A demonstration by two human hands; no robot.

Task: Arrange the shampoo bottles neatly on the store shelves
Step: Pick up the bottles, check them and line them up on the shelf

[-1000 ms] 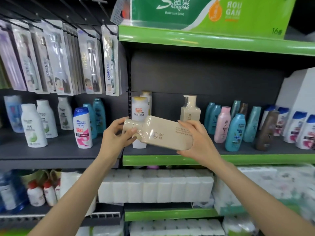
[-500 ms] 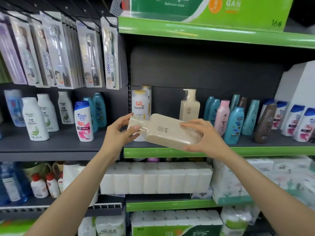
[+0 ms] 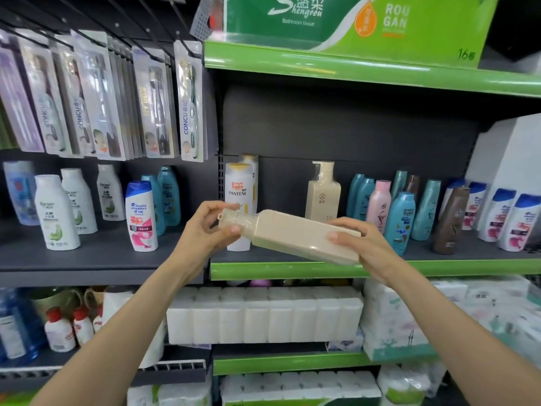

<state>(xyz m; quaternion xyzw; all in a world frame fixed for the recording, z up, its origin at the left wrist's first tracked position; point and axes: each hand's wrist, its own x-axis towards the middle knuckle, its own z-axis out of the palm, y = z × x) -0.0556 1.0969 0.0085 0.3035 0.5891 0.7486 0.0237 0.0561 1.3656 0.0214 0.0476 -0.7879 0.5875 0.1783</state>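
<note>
Beige shampoo bottle (image 3: 295, 234), label unreadable, gripped by left hand (image 3: 205, 230) and right hand (image 3: 361, 244) before Pantene bottle (image 3: 238, 189).

Beige bottle (image 3: 295, 235) now narrow-side up

Your beige bottle (image 3: 295, 235) covers the lower half of the Pantene bottle (image 3: 238, 183) and the base of the cream pump bottle (image 3: 322, 190). Its label faces away from you. The far-left bottles (image 3: 19, 191) blur out, print unreadable.
</note>
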